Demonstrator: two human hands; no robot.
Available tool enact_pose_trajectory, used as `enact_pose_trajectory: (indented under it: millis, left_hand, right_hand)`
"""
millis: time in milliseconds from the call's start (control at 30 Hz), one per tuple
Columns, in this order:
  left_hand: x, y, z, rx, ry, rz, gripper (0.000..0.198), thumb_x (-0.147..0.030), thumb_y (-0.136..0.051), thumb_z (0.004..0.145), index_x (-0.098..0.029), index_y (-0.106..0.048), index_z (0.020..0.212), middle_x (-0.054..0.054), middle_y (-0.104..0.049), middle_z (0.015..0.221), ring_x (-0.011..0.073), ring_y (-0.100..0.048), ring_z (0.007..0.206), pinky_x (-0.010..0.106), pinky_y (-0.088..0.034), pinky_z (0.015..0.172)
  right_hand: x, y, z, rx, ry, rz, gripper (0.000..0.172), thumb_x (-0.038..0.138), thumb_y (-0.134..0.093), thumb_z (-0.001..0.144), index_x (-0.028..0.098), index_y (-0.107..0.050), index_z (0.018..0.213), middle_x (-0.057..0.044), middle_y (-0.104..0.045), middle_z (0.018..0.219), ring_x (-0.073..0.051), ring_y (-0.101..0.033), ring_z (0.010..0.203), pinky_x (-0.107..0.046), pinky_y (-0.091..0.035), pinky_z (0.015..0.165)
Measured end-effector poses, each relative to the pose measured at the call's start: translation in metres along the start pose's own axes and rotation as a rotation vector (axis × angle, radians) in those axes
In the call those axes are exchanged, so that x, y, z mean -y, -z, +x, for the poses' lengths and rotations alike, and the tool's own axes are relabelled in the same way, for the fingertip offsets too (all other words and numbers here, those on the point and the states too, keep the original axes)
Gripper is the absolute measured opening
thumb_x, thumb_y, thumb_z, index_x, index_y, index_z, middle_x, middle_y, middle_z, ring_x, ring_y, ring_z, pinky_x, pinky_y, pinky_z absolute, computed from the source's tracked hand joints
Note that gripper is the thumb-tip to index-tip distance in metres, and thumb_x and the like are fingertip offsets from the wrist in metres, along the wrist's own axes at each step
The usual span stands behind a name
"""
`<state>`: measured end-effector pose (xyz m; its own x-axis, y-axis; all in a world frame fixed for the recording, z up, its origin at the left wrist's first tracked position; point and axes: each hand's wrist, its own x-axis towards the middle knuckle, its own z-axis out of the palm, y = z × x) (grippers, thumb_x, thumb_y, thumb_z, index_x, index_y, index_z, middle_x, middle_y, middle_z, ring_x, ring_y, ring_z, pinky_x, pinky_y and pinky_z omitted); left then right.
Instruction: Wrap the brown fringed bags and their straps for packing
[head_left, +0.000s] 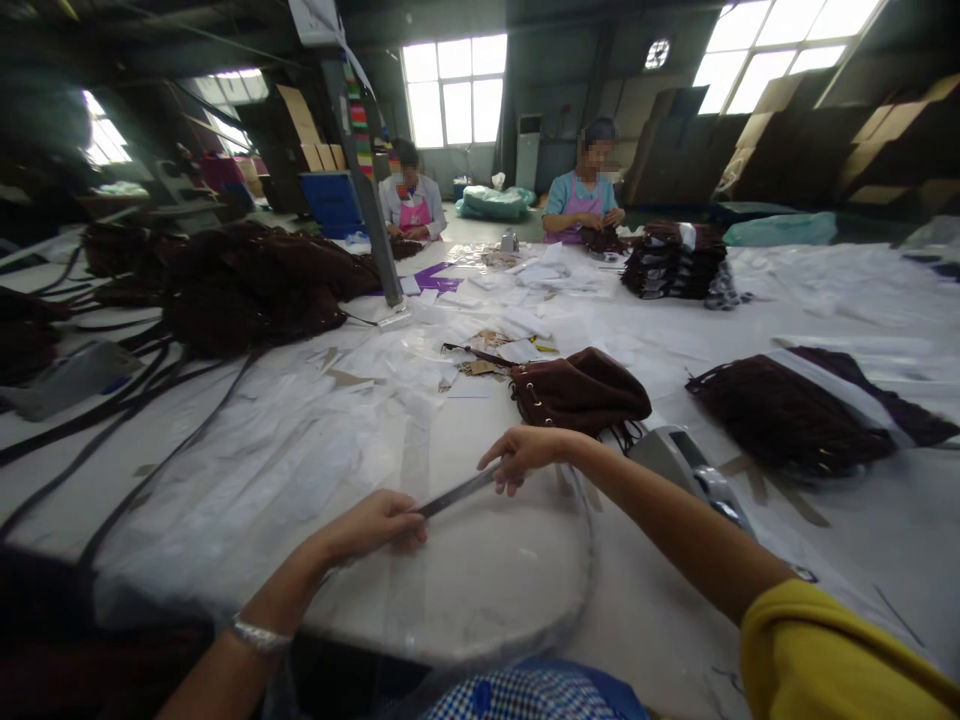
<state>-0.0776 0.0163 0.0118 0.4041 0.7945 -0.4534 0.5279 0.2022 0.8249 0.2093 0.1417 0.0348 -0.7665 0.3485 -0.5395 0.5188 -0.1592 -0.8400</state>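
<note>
A long dark strap (pixel 461 492) is stretched between my two hands above the white table. My left hand (pixel 390 520) has its fingers closed round the strap's lower left part. Up and to the right, my right hand (pixel 525 455) pinches the strap, with its index finger extended along it. A paler, blurred length of strap (pixel 589 560) curves down at the right towards the table's front edge. Just beyond my right hand lies a brown drawstring bag (pixel 581 392) with metal eyelets. A thin cord reaches left from the bag.
A grey tape dispenser (pixel 675 465) stands right of my right forearm. Brown bundles (pixel 795 405) lie at the right, and a dark heap (pixel 255 285) and straps at the left. A metal post (pixel 367 190) rises from the table. Two people (pixel 585 195) work across it.
</note>
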Motion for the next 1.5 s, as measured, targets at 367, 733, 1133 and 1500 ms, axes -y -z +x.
enact_pose_trajectory:
  millis: [367, 733, 1133, 1500]
  left_hand:
    - [-0.014, -0.010, 0.014, -0.290, -0.129, 0.084, 0.040, -0.049, -0.051, 0.086, -0.013, -0.068, 0.081, 0.006, -0.069, 0.070, 0.0173, -0.064, 0.064, 0.024, -0.047, 0.059]
    - [-0.015, -0.003, 0.016, -0.394, -0.242, 0.264, 0.030, -0.038, -0.052, 0.087, -0.019, -0.074, 0.094, 0.003, -0.074, 0.081, 0.0168, -0.067, 0.071, 0.026, -0.047, 0.074]
    - [-0.006, -0.016, 0.041, -0.522, -0.166, 0.377, 0.030, -0.033, -0.049, 0.088, -0.018, -0.075, 0.092, 0.004, -0.073, 0.073, 0.0180, -0.067, 0.071, 0.026, -0.044, 0.071]
    - [-0.009, -0.010, 0.040, -0.597, -0.048, 0.516, 0.026, -0.034, -0.054, 0.086, -0.021, -0.076, 0.091, 0.009, -0.074, 0.094, 0.0222, -0.065, 0.088, 0.028, -0.042, 0.076]
  right_hand:
    - [0.017, 0.003, 0.001, -0.270, 0.225, -0.218, 0.047, 0.049, -0.056, 0.092, 0.014, -0.067, 0.121, -0.012, -0.072, 0.106, -0.018, -0.069, 0.086, -0.026, -0.057, 0.071]
    - [0.021, -0.017, -0.011, -0.259, 0.630, -0.857, 0.039, 0.011, -0.050, 0.090, 0.025, -0.069, 0.121, -0.004, -0.069, 0.117, -0.014, -0.067, 0.091, -0.022, -0.046, 0.081]
    - [-0.003, -0.051, 0.021, -0.330, 0.387, -0.930, 0.033, 0.010, -0.054, 0.086, 0.025, -0.075, 0.107, -0.004, -0.075, 0.090, -0.015, -0.066, 0.077, -0.021, -0.042, 0.072]
    - [-0.006, -0.073, 0.039, -0.615, 0.201, -0.772, 0.029, 0.014, -0.053, 0.083, 0.018, -0.076, 0.101, -0.005, -0.075, 0.082, -0.016, -0.066, 0.070, -0.022, -0.044, 0.068]
